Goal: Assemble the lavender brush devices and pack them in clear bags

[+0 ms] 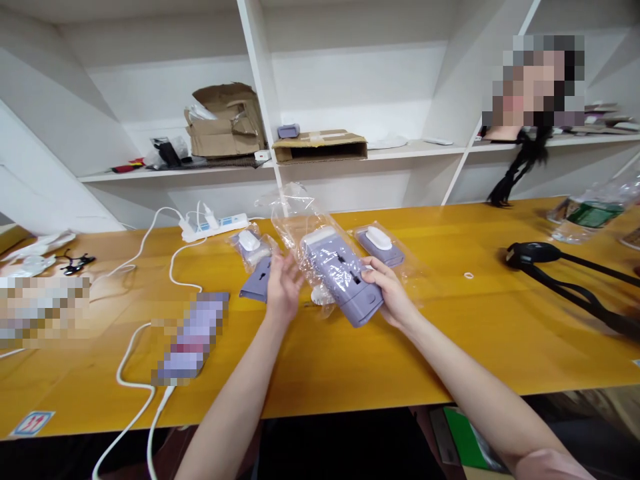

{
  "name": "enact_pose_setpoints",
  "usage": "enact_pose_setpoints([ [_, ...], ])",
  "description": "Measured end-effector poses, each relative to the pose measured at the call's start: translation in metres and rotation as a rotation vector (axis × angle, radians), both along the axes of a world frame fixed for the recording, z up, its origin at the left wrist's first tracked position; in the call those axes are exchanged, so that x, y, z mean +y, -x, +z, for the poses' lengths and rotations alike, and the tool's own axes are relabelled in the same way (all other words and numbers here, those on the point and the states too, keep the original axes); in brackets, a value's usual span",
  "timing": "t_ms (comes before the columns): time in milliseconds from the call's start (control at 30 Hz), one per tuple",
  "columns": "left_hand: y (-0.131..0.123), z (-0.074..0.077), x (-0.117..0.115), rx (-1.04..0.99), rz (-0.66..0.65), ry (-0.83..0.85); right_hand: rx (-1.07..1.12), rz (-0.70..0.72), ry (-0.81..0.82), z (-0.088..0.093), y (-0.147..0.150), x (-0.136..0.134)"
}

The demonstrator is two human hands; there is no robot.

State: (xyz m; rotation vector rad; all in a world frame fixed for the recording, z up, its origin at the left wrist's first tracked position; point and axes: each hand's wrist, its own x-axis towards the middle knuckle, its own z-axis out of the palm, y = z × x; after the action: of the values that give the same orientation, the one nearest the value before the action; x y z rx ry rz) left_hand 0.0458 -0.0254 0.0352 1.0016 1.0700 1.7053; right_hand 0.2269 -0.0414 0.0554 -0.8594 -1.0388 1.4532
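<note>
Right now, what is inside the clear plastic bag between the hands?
A lilac plastic device with dark slots; the right hand covers one edge, and its underside is hidden.

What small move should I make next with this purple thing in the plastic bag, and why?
Probably pinch the loose top of the clear bag with your left hand, since its fingers look spread and not closed on anything, while your right hand holds the bagged lavender unit steady.
</note>
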Motion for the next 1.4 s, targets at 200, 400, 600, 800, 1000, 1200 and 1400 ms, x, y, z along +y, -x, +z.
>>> enact_pose_setpoints([
  [200,-0.031,0.002,-0.010,-0.430,-0.297,0.222,-0.244,0.101,-0.147,-0.007,0.010,-0.012],
  [400,-0.010,0.011,-0.004,-0.562,-0.156,0.235,-0.634,0.189,-0.331,-0.002,-0.004,-0.011],
  [600,-0.024,0.008,-0.011,-0.623,-0.277,0.273,-0.788,-0.207,-0.523,-0.013,0.001,0.003],
  [800,-0.047,0.002,-0.030,-0.566,-0.479,0.310,-0.806,-0.359,-0.614,-0.013,-0.002,0.005],
  [1000,-0.058,-0.008,-0.037,-0.543,-0.503,0.287,-0.908,-0.426,-0.783,-0.019,-0.003,0.006],
  [1200,-0.052,0.000,-0.032,-0.531,-0.466,0.253,-0.949,-0.355,-0.971,-0.020,-0.004,0.008],
  [1400,-0.022,0.010,-0.016,-0.461,-0.388,0.202,-0.922,-0.143,-1.039,-0.021,-0.006,0.006],
])
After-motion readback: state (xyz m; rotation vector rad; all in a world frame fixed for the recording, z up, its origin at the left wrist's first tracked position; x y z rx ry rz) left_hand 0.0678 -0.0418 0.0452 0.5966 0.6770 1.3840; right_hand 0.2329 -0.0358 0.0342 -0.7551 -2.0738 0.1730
